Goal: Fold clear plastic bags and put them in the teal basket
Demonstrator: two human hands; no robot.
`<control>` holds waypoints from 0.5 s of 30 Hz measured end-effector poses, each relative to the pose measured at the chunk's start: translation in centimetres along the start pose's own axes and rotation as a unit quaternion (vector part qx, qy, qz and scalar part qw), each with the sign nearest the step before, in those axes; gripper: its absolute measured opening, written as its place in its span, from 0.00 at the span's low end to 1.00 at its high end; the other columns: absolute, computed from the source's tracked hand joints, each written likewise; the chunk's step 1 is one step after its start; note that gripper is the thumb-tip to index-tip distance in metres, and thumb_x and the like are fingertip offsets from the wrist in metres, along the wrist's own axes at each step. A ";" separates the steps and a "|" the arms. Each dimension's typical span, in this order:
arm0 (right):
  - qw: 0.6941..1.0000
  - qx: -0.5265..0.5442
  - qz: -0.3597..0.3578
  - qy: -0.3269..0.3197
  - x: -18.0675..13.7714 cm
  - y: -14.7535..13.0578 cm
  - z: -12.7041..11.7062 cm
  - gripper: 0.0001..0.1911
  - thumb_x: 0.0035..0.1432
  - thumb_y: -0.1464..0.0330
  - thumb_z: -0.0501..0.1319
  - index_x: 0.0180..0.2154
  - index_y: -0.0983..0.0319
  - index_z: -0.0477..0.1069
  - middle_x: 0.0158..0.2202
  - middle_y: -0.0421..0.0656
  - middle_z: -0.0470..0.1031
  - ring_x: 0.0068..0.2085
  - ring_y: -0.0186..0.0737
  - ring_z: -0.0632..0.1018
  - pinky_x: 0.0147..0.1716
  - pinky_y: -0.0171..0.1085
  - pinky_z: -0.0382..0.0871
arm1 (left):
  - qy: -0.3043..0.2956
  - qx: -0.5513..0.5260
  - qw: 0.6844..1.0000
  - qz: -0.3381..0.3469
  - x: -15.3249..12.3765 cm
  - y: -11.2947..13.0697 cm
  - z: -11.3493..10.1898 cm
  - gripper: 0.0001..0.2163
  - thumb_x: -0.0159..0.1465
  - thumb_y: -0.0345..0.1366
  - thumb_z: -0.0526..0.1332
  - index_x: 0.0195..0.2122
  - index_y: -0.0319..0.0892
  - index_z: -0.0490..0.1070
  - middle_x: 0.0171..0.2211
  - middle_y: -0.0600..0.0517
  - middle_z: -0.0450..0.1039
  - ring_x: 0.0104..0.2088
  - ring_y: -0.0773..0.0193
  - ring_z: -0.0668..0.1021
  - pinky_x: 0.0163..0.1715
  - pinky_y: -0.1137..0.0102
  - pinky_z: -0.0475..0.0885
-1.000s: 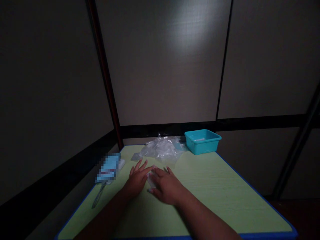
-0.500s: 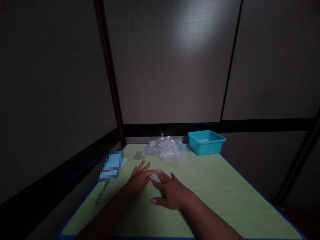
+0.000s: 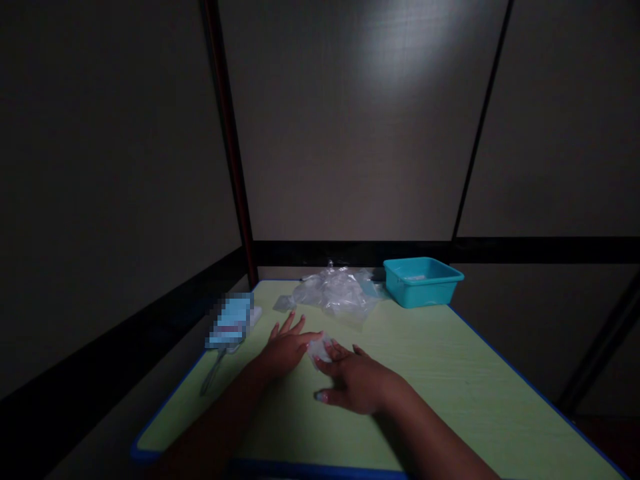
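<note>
Both my hands lie on a light green table [image 3: 450, 387] with a blue edge. My left hand [image 3: 286, 348] rests flat with its fingers spread, thumb touching a small clear plastic piece [image 3: 318, 348]. My right hand [image 3: 356, 380] lies just to the right, and its fingertips press on the same piece. The piece lies flat on the table between the two hands, partly covered by the fingers.
A heap of clear plastic bags [image 3: 340, 295] lies at the table's far edge, with a teal tub [image 3: 423, 281] to its right. A blurred light blue packet [image 3: 230, 323] and a thin metal tool [image 3: 214, 371] sit at the left edge. Dark wall panels stand behind.
The view has shifted left, so everything sits further right in the picture. My right hand has slid back a little, baring more of the plastic piece.
</note>
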State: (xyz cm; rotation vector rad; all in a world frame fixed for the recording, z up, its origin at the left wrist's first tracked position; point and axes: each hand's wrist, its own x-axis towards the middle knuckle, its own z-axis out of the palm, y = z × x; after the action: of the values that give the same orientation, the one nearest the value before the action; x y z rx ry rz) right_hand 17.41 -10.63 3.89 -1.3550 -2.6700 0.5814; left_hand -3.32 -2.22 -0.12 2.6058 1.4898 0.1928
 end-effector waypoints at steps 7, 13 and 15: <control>0.998 0.028 -0.014 0.052 -0.2 -0.3 -0.4 0.35 0.54 0.49 0.50 0.60 0.54 0.48 0.62 0.48 0.48 0.61 0.48 0.51 0.57 0.57 0.35 | 0.011 0.011 1.000 0.004 0.1 -0.1 0.4 0.20 0.64 0.37 0.46 0.57 0.60 0.54 0.63 0.54 0.42 0.62 0.51 0.38 0.54 0.44 0.44; 1.000 0.018 -0.013 0.018 0.3 0.0 0.3 0.42 0.53 0.47 0.50 0.62 0.59 0.39 0.63 0.50 0.43 0.62 0.48 0.48 0.56 0.58 0.28 | 0.026 0.029 0.999 0.000 -0.2 0.3 0.4 0.20 0.64 0.37 0.46 0.57 0.62 0.54 0.63 0.53 0.44 0.62 0.52 0.39 0.54 0.46 0.45; 1.000 0.025 -0.012 0.002 0.2 0.2 0.1 0.40 0.53 0.47 0.49 0.62 0.59 0.42 0.62 0.51 0.45 0.62 0.49 0.50 0.56 0.59 0.28 | 0.031 0.033 0.999 0.003 -0.3 0.3 0.3 0.21 0.64 0.37 0.47 0.57 0.63 0.53 0.63 0.53 0.43 0.62 0.52 0.39 0.54 0.47 0.46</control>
State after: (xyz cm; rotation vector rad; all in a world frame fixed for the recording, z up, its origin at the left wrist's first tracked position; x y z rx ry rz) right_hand 17.41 -10.44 3.75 -1.3073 -2.6473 0.6379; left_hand -3.12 -2.65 -0.41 2.6796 1.5332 0.2300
